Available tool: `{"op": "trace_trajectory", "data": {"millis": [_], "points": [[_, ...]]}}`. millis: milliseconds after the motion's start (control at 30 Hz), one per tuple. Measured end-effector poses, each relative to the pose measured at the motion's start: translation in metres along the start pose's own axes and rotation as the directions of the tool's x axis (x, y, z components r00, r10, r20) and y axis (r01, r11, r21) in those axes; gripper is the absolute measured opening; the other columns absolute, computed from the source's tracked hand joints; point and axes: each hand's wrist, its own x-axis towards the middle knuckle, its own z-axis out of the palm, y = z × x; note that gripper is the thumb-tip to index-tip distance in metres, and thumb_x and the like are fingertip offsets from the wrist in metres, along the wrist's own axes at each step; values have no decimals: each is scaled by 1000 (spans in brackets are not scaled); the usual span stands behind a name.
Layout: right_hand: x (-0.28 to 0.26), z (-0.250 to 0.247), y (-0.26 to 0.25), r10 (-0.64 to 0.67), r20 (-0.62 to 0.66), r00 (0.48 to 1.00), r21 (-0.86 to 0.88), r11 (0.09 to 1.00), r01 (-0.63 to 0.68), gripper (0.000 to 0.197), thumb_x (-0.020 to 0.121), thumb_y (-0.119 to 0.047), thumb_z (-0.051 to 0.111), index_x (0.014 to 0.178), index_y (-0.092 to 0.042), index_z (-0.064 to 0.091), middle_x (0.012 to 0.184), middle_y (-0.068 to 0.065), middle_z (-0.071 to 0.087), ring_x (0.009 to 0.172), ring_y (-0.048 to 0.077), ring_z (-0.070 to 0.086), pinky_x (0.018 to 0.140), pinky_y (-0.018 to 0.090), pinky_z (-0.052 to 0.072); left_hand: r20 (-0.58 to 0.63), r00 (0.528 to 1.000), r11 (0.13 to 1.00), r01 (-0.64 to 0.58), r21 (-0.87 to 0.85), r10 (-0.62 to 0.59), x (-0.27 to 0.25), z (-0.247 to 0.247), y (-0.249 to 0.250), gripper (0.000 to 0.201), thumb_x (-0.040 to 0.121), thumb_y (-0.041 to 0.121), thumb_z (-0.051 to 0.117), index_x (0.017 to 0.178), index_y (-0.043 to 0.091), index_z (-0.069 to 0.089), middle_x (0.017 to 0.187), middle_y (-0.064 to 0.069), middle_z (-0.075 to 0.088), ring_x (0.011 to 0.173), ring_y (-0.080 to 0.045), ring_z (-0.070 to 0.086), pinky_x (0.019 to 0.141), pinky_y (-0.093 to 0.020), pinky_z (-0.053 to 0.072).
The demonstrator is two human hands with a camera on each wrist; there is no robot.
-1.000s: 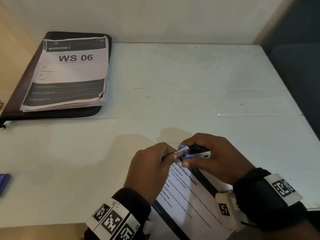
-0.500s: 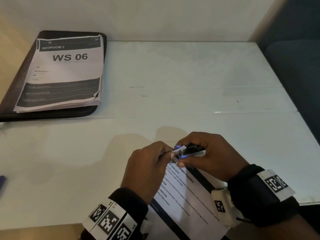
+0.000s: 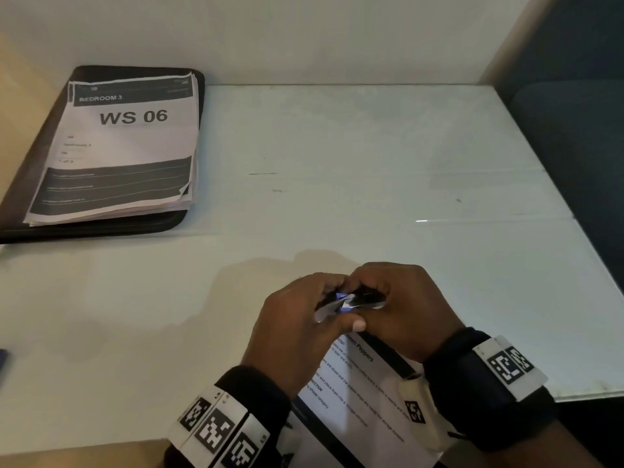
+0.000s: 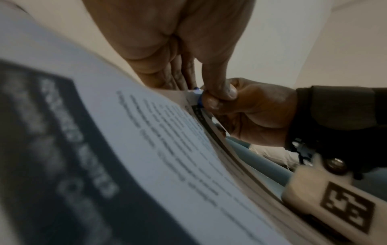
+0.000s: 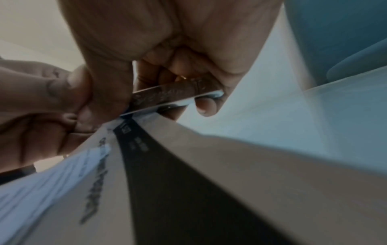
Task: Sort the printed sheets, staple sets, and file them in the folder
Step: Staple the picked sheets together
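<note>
Stapling step: right hand (image 3: 401,309) squeezes small stapler (image 3: 363,298) on near sheet set's (image 3: 358,393) corner, left hand (image 3: 297,329) pinching it (folder (image 3: 30,204) far left); next, press firmly, then release.

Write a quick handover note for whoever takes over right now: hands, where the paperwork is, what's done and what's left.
Right hand grips the stapler, clamped on the top corner of the near sheet set.
Left hand pinches that same corner.
The WS 06 stack lies on the black folder, far left of the table.
Whether the staple is in cannot be told.
Left: finish the stapling, file the sets in the folder.
</note>
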Motion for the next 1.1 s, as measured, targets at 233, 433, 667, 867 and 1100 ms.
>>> {"op": "trace_trajectory", "data": {"millis": [233, 433, 667, 867, 1100], "points": [[1, -1, -1, 124, 52, 991, 146, 981, -130, 27, 75, -32, 80, 101, -31, 72, 93, -14, 71, 88, 0, 64, 79, 21, 52, 234, 962, 982, 165, -88, -140, -1, -7, -1, 57, 74, 42, 77, 122, 48, 46, 103, 25, 62, 93, 10, 56, 72, -4, 38], [-3, -12, 1, 203, 205, 957, 29, 977, -214, 40, 69, -31, 84, 107, -31, 71, 100, -15, 70, 93, 0, 63, 84, 24, 52, 256, 943, 977, 200, 74, -213, 0, -12, -14, 35, 79, 34, 71, 112, 38, 59, 100, 19, 67, 84, 0, 61, 73, -21, 46], [-1, -26, 25, 331, 47, 943, -88, 941, -326, 30, 75, -32, 79, 102, -27, 67, 96, -12, 65, 90, 4, 62, 81, 20, 47, 187, 946, 960, 276, -38, -265, 1, -32, -21, 13, 79, 28, 73, 88, 27, 64, 83, 15, 72, 70, -1, 67, 64, -21, 52], [44, -24, 26, 397, -34, 917, -365, 849, -381, 34, 71, -38, 79, 98, -27, 62, 91, -5, 56, 90, 18, 55, 79, 29, 43, 87, 953, 947, 299, -115, -290, -4, -58, -36, 15, 80, 25, 75, 91, 25, 65, 88, 15, 72, 73, 0, 67, 66, -17, 52], [82, -15, 11, 393, 22, 919, -491, 805, -332, 41, 75, -41, 76, 109, -27, 60, 100, -4, 55, 106, 23, 55, 82, 29, 42, -58, 917, 897, 372, -240, -395, -8, -90, -52, 21, 79, 24, 76, 96, 20, 64, 98, 8, 73, 81, -11, 71, 77, -34, 60]]}}
